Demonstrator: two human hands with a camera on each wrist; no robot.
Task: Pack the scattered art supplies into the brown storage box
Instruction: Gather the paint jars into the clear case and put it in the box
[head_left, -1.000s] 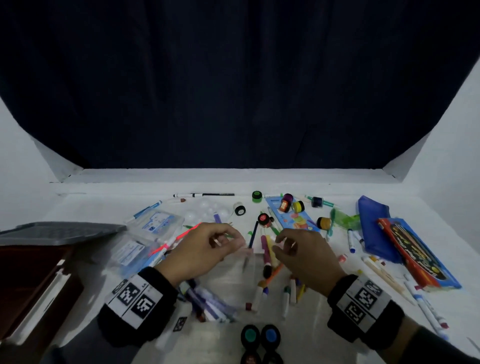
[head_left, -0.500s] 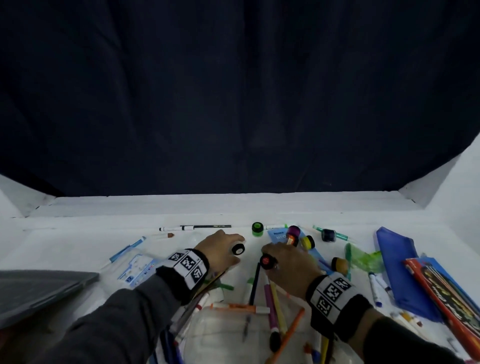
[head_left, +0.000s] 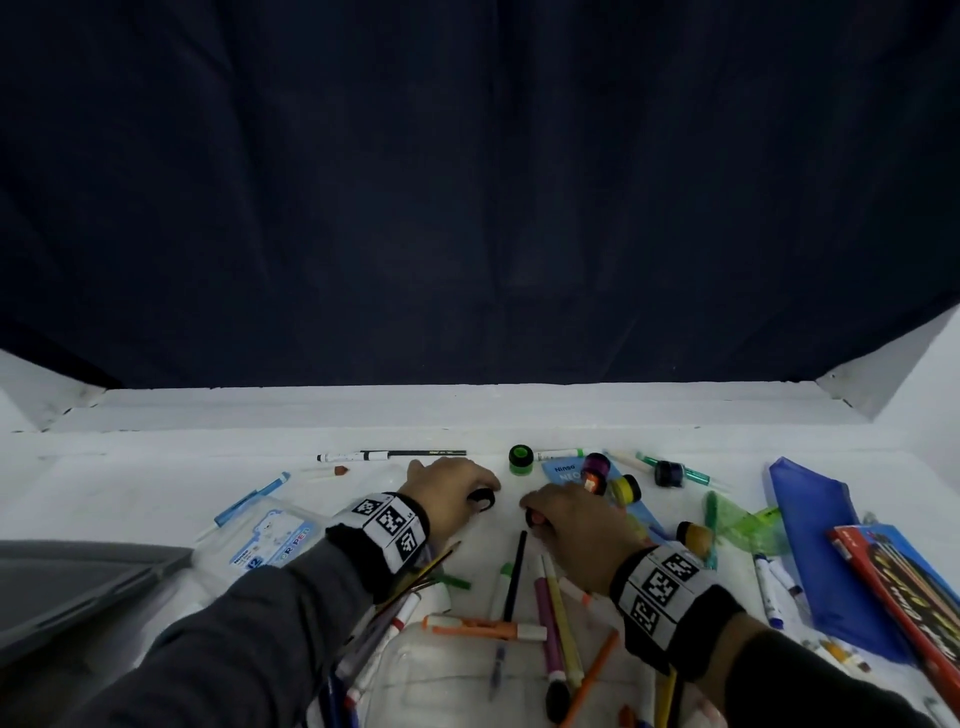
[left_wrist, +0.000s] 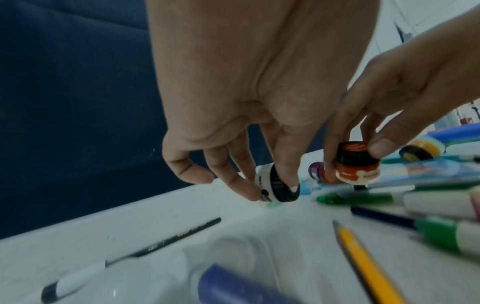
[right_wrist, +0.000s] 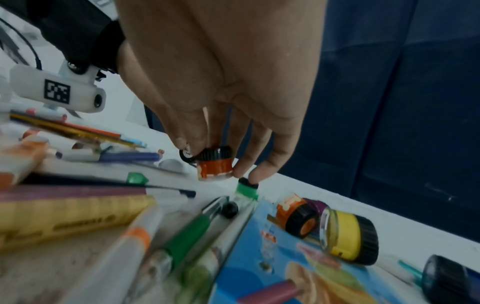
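Observation:
My left hand pinches a small white paint pot with a black cap between thumb and fingers, low over the table. Just to its right, my right hand pinches an orange paint pot with a black cap, lifted slightly off the table. Both pots are largely hidden under the hands in the head view. Several markers and pencils lie scattered near my forearms. Of the storage box only a grey lid shows at the lower left.
Green, purple, yellow and dark paint pots lie beyond my right hand. A black pencil lies at the back. A blue pouch and a pencil box sit right, a marker pack left.
Both hands reached forward from the marker pile to the pots at the back, and each took hold of a pot. The head view tilted upward.

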